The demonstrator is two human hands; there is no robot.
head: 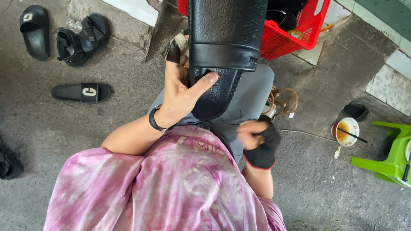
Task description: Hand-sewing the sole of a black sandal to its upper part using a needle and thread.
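The black leather shoe (222, 55) is held over the person's lap, its sole turned upward and its toe pointed back toward the body. It is gripped by the left hand (182, 92), whose fingers are wrapped behind it while the thumb is pressed across the stitched edge; a black band is worn on that wrist. The right hand (257, 139), covered by a black fingerless glove, is kept lower beside the knee with its fingers curled in, and a thin thread (233, 122) is seen running from it toward the shoe; whether anything else is pinched there cannot be told. Three sandals are counted on the concrete floor (107, 119): one (34, 30), one (81, 38), and one (81, 92). One red basket (295, 34) is partly hidden behind the shoe. One small glue pot (346, 131) stands near a green plastic stool (387, 160).
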